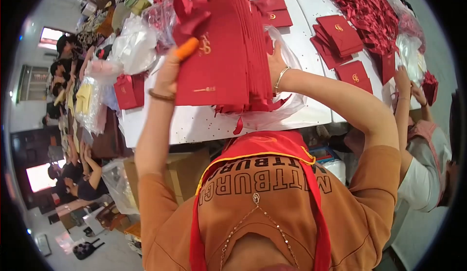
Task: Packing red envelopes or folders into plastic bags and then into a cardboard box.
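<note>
Upright between my hands stands a thick stack of flat red gift bags [221, 69], with gold emblems on the front and red ribbon at the top. My left hand [170, 71], an orange cover on one finger, grips the stack's left edge. My right hand [277, 63] presses against its far right side, its fingers partly hidden by the stack. Crumpled clear plastic [292, 108] lies under and around the bags on the white table [194, 127]. A loose ribbon end [238, 126] hangs at the near edge.
More red bags [340, 32] lie to the right, beside a heap of red ribbons [362, 10]. A co-worker's hand [403, 79] works at the far right. Clear plastic bags [136, 42] and a small red bag pile [129, 91] sit at left. A cardboard box [189, 166] stands below.
</note>
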`<state>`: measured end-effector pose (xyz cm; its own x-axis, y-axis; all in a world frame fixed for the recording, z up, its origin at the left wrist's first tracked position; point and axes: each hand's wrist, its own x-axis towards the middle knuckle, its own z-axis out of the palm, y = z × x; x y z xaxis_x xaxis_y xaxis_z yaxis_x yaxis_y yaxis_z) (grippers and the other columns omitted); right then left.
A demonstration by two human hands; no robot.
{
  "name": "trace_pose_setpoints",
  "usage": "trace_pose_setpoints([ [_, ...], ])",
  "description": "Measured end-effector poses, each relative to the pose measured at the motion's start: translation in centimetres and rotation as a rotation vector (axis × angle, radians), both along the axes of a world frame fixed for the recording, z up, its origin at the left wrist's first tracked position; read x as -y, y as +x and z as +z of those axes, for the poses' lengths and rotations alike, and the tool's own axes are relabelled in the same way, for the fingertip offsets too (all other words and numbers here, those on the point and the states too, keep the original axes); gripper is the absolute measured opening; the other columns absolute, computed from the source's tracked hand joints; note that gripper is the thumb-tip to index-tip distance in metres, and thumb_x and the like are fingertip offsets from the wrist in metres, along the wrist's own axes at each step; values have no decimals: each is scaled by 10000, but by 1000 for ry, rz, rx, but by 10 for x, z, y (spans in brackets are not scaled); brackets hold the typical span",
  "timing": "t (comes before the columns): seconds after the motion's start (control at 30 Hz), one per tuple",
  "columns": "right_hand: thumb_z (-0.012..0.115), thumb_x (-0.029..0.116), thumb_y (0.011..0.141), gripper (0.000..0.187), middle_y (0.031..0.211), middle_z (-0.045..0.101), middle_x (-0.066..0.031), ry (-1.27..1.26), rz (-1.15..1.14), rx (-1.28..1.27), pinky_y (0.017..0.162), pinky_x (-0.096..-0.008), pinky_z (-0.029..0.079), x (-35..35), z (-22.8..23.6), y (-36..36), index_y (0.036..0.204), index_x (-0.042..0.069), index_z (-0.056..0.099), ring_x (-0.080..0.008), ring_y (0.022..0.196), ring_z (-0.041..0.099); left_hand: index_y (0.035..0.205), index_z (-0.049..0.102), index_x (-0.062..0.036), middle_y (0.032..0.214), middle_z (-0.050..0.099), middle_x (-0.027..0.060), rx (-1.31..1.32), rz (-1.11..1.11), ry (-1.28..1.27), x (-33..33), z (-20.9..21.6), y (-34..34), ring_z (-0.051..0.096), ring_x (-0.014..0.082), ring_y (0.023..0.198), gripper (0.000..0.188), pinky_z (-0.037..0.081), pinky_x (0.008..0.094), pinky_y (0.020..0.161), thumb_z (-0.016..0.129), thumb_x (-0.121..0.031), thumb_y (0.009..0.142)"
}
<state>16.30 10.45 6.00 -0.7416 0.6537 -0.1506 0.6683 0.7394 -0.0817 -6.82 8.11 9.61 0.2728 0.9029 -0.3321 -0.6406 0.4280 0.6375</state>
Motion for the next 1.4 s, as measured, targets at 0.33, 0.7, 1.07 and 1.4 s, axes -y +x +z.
trace_pose_setpoints([
  [0.33, 491, 428, 765, 597, 1377, 260, -103, -149, 103, -190, 924, -622, 170, -13, -5, 23, 1293, 185, 355, -308, 1247, 251, 1056, 537, 6, 1014, 596, 141, 97, -146, -294, -16, -41, 26, 599, 249, 903, 288, 503, 409, 783, 533, -197, 852],
  [0.7, 548, 591, 644, 831, 1403, 223, -53, -196, 112, -282, 962, -625, 80, -20, -23, 27, 1339, 241, 260, -279, 1304, 136, 1156, 480, -34, 1112, 555, 126, 36, -51, -34, -35, 0, 27, 557, 266, 990, 438, 455, 424, 859, 509, -342, 847],
  [1.07, 422, 459, 783, 626, 1384, 230, -122, -83, 158, -260, 993, -585, 68, -15, -28, 37, 1328, 184, 283, -305, 1298, 139, 1072, 526, -1, 1040, 584, 142, 70, -208, -333, -29, -33, 36, 590, 246, 927, 322, 499, 403, 794, 501, -250, 870],
  [1.4, 599, 270, 731, 499, 1285, 361, -146, -605, 408, -512, 1027, -377, 212, -50, -12, 85, 1176, 76, 485, -292, 1237, 262, 1081, 500, 17, 1009, 589, 136, -77, -184, -287, -32, -36, 41, 608, 232, 874, 307, 533, 370, 720, 510, -202, 867],
])
